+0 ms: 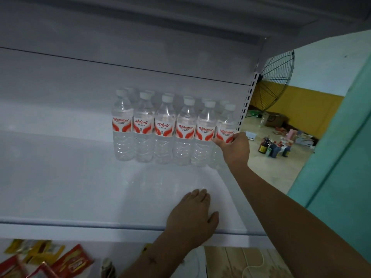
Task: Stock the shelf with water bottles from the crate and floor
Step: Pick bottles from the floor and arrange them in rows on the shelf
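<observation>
**Q:** Where are the water bottles, and which hand is on them?

**A:** A front row of six clear bottles (172, 129) stands upright on a white shelf (70, 183), caps up, red-and-white labels facing out, with more caps showing in a row just behind. The row runs left to right and ends against the slotted post (246, 105) at the shelf's right edge. The right hand (233, 149) reaches in from the lower right and grips the end bottle (225, 135) at its label, fingers curled round the side nearest the post.

**Q:** And the left hand?

**A:** The left hand (193, 215) lies flat and relaxed, palm down, on the bare front of the shelf near its lip. It holds nothing. It sits well in front of the row, nearer the person.

**Q:** What does the next move turn on?

**A:** Probably on that end bottle: its long axis is vertical, it touches its left neighbour, and the post is just to its right, so there is little room sideways. The right hand is the nearer one by far. Open shelf lies to the left of the row and in front of it, where further bottles could go.

**Q:** Anything else in view?

**A:** Snack packets (50, 259) below the shelf, a fan (276, 77) and dark bottles (274, 148) on the floor beyond.
</observation>
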The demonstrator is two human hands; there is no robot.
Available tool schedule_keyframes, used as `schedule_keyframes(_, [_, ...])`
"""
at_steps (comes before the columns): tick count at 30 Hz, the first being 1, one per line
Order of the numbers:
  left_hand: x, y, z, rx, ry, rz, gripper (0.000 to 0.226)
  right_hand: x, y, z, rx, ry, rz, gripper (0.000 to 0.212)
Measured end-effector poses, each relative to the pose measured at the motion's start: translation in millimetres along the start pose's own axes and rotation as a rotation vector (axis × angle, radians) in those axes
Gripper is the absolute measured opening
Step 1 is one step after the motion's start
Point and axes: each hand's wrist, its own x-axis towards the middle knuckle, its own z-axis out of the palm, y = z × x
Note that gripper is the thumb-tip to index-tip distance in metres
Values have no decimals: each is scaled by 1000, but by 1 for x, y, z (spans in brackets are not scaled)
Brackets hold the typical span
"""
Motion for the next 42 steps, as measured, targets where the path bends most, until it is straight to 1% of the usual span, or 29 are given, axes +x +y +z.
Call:
schedule_keyframes(2, [1,1,-5,-21,-34,-9,64,-3,-1,-7,11,-62,-10,46])
schedule_keyframes(3, [2,1,-8,-38,-52,-15,64,-7,-2,-11,13,-89,-10,47])
schedule_keyframes(5, [-1,-3,-12,-92,-44,-42,59,-20,-5,-22,18,-105,-7,55])
schedule_keyframes(6, [-6,-6,-15,-118,-7,-62,56,-30,-9,-28,30,-104,-12,58])
schedule_keyframes(9, [-37,-20,-23,-207,168,-114,50,-81,-29,-45,120,-170,-43,55])
schedule_keyframes(12, [-87,-36,-38,-305,340,-152,44,-152,-55,-47,206,-318,-129,46])
schedule_keyframes(15, [-152,-54,-49,-312,437,-214,44,-221,-83,-26,273,-482,-236,38])
schedule_keyframes(18, [-225,-82,-52,-268,485,-350,53,-287,-118,10,328,-624,-337,36])
schedule_keyframes(22, [-320,-130,-63,-241,574,-567,45,-369,-172,63,408,-813,-407,37])
schedule_keyframes(25, [-389,-164,-74,-213,625,-764,44,-438,-208,99,433,-958,-487,36])
schedule_keyframes(28, [-450,-188,-75,-169,646,-893,44,-508,-231,129,445,-1103,-535,36])
schedule_keyframes(31, [-504,-206,-65,-202,635,-1045,45,-572,-234,155,409,-1241,-584,39])
schedule_keyframes(34, [-554,-222,-40,-228,635,-1179,45,-626,-225,181,338,-1373,-597,39])
schedule_keyframes(39, [-620,-239,18,-335,638,-1411,44,-702,-190,228,170,-1531,-618,38])
schedule_keyframes(42, [-641,-252,57,-411,612,-1499,44,-749,-165,257,51,-1648,-592,39])
